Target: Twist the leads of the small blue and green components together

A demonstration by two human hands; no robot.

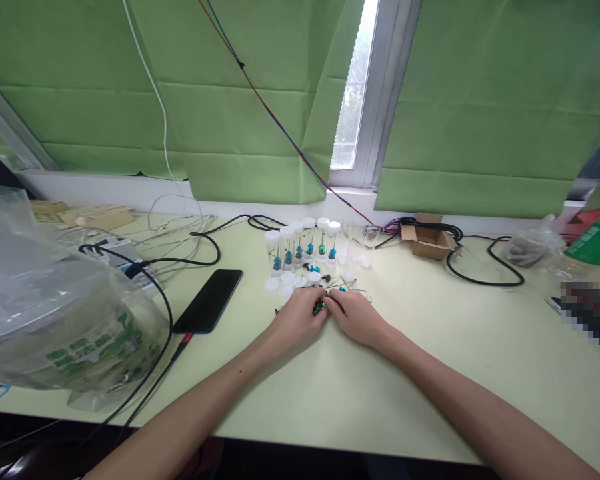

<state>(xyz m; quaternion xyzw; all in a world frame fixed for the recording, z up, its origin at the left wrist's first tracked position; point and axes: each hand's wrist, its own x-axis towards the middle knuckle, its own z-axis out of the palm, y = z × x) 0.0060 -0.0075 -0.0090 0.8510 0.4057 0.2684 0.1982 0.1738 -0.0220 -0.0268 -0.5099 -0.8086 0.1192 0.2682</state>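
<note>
My left hand [300,317] and my right hand [357,317] meet over the table, fingertips touching. A small shiny green part [319,307] shows at the left hand's curled fingers, its kind too small to make out. The right fingers are pinched together against the left ones; whatever they grip is hidden. Just beyond stand several clear tubes [288,252] with white caps, blue or green pieces inside. Loose white caps [286,283], a blue piece [315,269], a black knob-like piece [326,278] and thin bent wires [364,293] lie around the fingers.
A black phone [209,301] lies left of the hands, beside a large plastic-wrapped bundle [100,333]. Black cables [205,260] cross the table. An open cardboard box [429,240] stands at the back right. Farther right are a clear bag [533,243] and a green-labelled bottle [594,243].
</note>
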